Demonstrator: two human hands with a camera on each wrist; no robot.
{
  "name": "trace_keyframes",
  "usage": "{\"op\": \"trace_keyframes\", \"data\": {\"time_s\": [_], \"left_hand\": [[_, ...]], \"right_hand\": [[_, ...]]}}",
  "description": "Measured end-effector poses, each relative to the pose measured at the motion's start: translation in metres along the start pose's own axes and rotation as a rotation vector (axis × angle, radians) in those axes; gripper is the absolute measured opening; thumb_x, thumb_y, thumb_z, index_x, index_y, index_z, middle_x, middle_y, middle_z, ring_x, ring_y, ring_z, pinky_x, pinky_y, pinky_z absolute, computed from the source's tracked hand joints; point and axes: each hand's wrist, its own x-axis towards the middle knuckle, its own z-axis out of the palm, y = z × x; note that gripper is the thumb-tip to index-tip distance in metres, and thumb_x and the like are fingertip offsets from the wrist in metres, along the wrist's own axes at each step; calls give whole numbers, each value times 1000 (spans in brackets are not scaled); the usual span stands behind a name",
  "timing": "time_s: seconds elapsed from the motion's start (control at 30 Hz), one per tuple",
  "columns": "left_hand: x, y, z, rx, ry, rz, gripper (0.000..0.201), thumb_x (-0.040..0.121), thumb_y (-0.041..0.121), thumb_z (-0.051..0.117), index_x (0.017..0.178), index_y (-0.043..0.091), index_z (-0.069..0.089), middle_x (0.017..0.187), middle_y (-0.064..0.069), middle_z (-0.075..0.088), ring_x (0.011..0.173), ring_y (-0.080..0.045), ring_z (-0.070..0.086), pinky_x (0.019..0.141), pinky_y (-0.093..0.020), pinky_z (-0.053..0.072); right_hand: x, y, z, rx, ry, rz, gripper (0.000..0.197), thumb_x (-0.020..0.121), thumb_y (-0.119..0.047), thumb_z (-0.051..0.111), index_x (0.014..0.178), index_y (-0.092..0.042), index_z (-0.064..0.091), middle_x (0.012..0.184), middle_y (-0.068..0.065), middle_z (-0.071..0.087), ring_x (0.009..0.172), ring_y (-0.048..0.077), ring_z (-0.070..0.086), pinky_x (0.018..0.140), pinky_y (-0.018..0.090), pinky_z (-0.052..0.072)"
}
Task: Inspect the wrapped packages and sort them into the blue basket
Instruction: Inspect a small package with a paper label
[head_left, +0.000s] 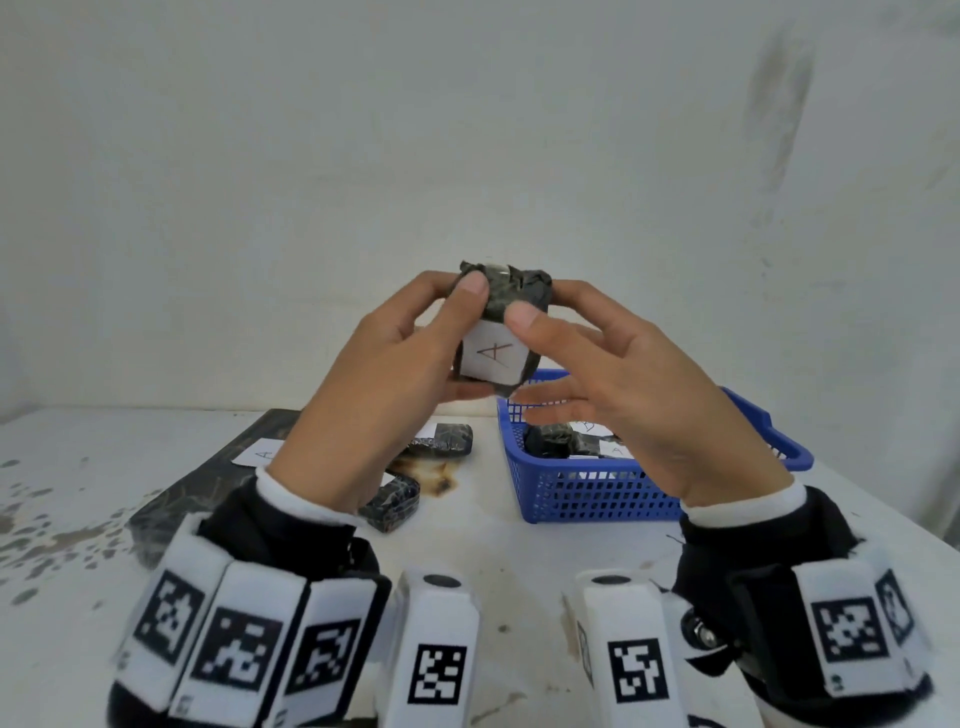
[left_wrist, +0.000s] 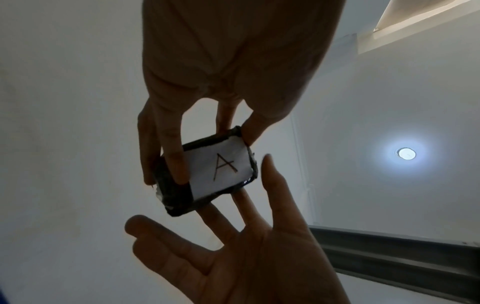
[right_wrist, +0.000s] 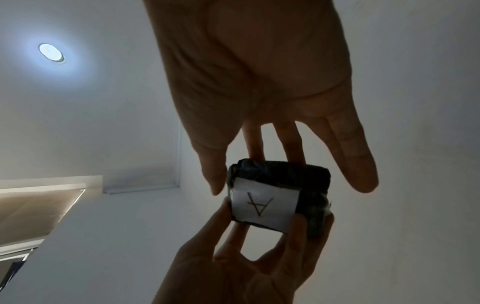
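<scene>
A small package (head_left: 493, 356) in dark wrap, with a white label marked "A", is held up in the air in front of me. My left hand (head_left: 452, 332) grips it, thumb on the top edge and fingers curled round its back and left side (left_wrist: 176, 162). My right hand (head_left: 597, 374) is spread with straight fingers. Its thumb lies at the label's upper right corner and two fingers touch the back of the package (right_wrist: 265, 205). The blue basket (head_left: 597, 493) stands on the table below and to the right, with wrapped packages (head_left: 556, 441) inside.
On the white, stained table (head_left: 519, 551), two small dark packages (head_left: 441, 444) (head_left: 395, 501) lie left of the basket beside a brown scorch mark (head_left: 439, 480). A large flat dark parcel (head_left: 208, 488) with a label sits further left. A plain wall stands behind.
</scene>
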Motion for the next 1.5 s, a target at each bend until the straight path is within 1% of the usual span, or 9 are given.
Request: {"op": "trace_keyframes", "data": {"time_s": [0.2,0.57,0.7,0.77,0.87,0.97,1.07,1.2,1.5], "left_hand": [[1,0,-1,-46,-21,-21,28,99,29,47,111,13,67,107,-9,71,96,-20,70,80,-31,60],[-3,3,5,-93,6,-15,6,94,24,58,91,19,62,83,-3,73,84,-15,71,87,-33,57],[-3,4,3,-56,37,-13,35,92,48,52,94,15,64,97,-9,71,94,-33,69,85,-36,58],[-2,4,2,-75,64,-12,31,94,42,54,96,13,63,97,-10,73,87,-32,72,76,-34,61],[-2,4,-2,-156,104,-10,8,93,14,61,100,14,60,80,-8,73,73,-24,73,64,-25,58],[0,1,-4,-160,112,-12,30,89,10,66,116,14,54,87,-9,75,73,-17,73,71,-26,59],[1,0,-3,-134,106,-11,41,87,12,68,124,15,52,94,-8,75,79,-18,74,83,-33,58],[0,1,-3,-70,82,14,37,86,9,68,121,16,58,97,-7,74,78,-16,74,65,-26,59],[-1,-1,-2,16,73,53,24,86,21,69,110,23,65,88,-2,75,70,-13,72,54,-24,55]], "right_hand": [[2,1,-2,36,17,5,29,89,-38,68,115,-25,67,104,10,76,87,31,76,79,40,62],[6,7,1,54,54,-85,23,84,-42,75,102,-27,74,105,9,76,99,27,74,96,44,56],[4,7,-1,41,67,-94,27,79,-31,80,103,-26,70,105,3,76,98,15,74,95,30,55],[2,5,-2,40,55,-105,26,82,-19,78,106,-23,67,106,-1,75,97,10,73,90,21,55],[3,4,0,31,49,-108,34,77,-41,80,107,-30,69,118,-4,72,105,16,72,99,37,53],[3,6,0,70,45,-118,38,77,-37,76,114,-30,67,122,-4,70,105,24,72,97,50,55],[1,6,-1,55,36,-120,50,78,-24,73,125,-34,59,124,-7,69,102,25,74,98,52,54],[2,5,-1,-3,47,-85,53,82,-31,75,131,-39,56,114,-2,75,100,22,74,101,52,51],[-1,-1,1,-56,44,-61,38,96,-27,66,133,-36,58,94,6,79,93,30,76,96,54,55]]}}
